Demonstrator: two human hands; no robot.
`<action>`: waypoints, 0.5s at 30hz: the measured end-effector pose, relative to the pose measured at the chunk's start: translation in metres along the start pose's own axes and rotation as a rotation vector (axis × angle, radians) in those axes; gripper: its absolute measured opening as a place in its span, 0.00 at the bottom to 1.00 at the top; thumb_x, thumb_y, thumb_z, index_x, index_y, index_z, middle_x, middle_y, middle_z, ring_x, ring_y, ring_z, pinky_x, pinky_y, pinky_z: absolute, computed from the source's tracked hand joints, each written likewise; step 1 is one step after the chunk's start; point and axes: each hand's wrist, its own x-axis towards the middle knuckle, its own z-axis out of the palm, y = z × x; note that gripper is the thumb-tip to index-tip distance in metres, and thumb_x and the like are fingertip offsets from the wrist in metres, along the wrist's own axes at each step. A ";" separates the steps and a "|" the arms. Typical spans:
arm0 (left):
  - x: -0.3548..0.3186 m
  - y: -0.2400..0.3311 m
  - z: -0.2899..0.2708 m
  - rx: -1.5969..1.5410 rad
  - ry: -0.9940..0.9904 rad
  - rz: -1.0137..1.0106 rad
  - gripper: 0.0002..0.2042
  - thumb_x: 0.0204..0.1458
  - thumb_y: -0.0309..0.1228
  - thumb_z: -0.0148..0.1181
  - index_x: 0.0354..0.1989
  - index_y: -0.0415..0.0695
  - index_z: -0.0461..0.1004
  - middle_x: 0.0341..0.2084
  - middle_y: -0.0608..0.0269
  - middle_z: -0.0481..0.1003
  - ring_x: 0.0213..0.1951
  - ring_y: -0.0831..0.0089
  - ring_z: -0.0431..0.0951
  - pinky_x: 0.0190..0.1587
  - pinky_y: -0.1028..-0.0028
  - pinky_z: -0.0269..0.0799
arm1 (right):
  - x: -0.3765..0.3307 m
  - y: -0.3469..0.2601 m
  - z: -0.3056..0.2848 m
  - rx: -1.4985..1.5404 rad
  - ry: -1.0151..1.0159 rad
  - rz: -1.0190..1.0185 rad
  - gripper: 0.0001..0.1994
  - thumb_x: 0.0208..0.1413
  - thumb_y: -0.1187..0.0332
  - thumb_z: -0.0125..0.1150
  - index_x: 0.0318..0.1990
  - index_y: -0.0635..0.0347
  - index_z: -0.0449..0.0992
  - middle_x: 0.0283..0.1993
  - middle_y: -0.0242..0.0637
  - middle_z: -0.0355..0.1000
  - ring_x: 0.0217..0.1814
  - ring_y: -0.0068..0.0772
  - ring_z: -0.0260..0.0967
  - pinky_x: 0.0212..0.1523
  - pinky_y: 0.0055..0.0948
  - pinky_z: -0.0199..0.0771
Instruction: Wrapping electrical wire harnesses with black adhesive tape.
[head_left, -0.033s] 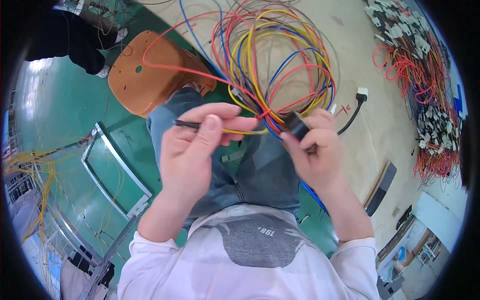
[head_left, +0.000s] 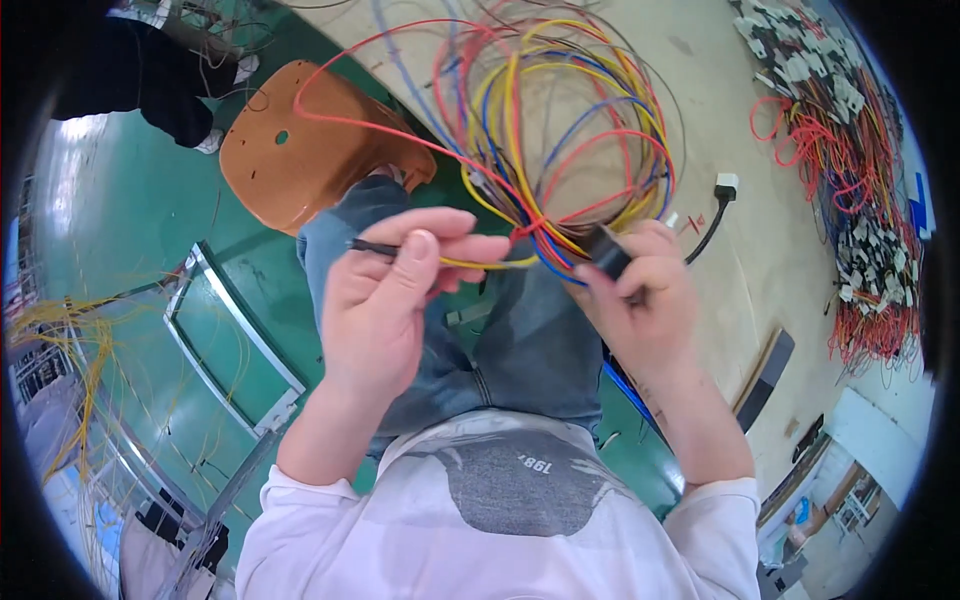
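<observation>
Head cam: R hand (head_left: 650,290) has nudged a touch right in the frame vs. the prior pic, taking the black roll (head_left: 606,252) (tape, by the look of it) w/ it. Wire coil (head_left: 514,100) has slid slightly right too; strands at its upper left are blurred, so prob. moving. L hand (head_left: 385,300) is more or less where it was. For the work in hand, I'd read that as a small shift on the R side only, w/ nothing let go.

Grip, L: thumb & fingers closed in a pinch on the black sleeve (head_left: 374,247) at the end of a yellow wire (head_left: 482,265), which runs right to the gathered wires at frame centre. Grip, R: thumb & curled fingers closed round the roll, its black side facing up-left, right beside the gathered wires; can't tell if the thumb touches them.

Coil lies upper centre, on the pale tabletop (head_left: 725,290) for the most part, its lower end btwn the hands w/ a red tie (head_left: 525,232). White connector (head_left: 726,184) on a black lead: right of coil.
</observation>
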 end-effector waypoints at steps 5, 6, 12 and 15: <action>-0.007 0.000 -0.005 -0.207 -0.181 -0.252 0.20 0.56 0.35 0.45 0.53 0.35 0.61 0.39 0.49 0.74 0.40 0.70 0.73 0.43 0.75 0.65 | 0.024 -0.039 -0.005 0.286 0.140 0.380 0.11 0.41 0.79 0.63 0.26 0.58 0.65 0.31 0.38 0.68 0.34 0.40 0.67 0.40 0.32 0.64; -0.007 0.004 -0.004 -0.218 -0.198 -0.265 0.20 0.56 0.35 0.45 0.53 0.35 0.61 0.39 0.49 0.74 0.40 0.69 0.74 0.44 0.74 0.66 | 0.027 -0.048 -0.003 0.304 0.129 0.330 0.11 0.40 0.78 0.64 0.28 0.59 0.66 0.31 0.38 0.68 0.36 0.41 0.67 0.41 0.35 0.65; -0.014 -0.001 -0.010 -0.223 -0.220 -0.138 0.17 0.54 0.24 0.49 0.52 0.32 0.60 0.41 0.50 0.72 0.44 0.69 0.72 0.48 0.73 0.66 | 0.021 -0.046 0.033 0.117 -0.022 0.015 0.13 0.37 0.71 0.67 0.31 0.56 0.69 0.32 0.38 0.66 0.37 0.40 0.65 0.47 0.41 0.60; -0.019 0.000 -0.014 -0.217 -0.103 -0.174 0.17 0.52 0.23 0.50 0.50 0.33 0.62 0.41 0.48 0.72 0.41 0.66 0.74 0.45 0.71 0.70 | 0.021 -0.042 0.033 0.108 -0.101 -0.047 0.13 0.33 0.77 0.65 0.30 0.54 0.70 0.30 0.36 0.65 0.34 0.36 0.65 0.45 0.41 0.60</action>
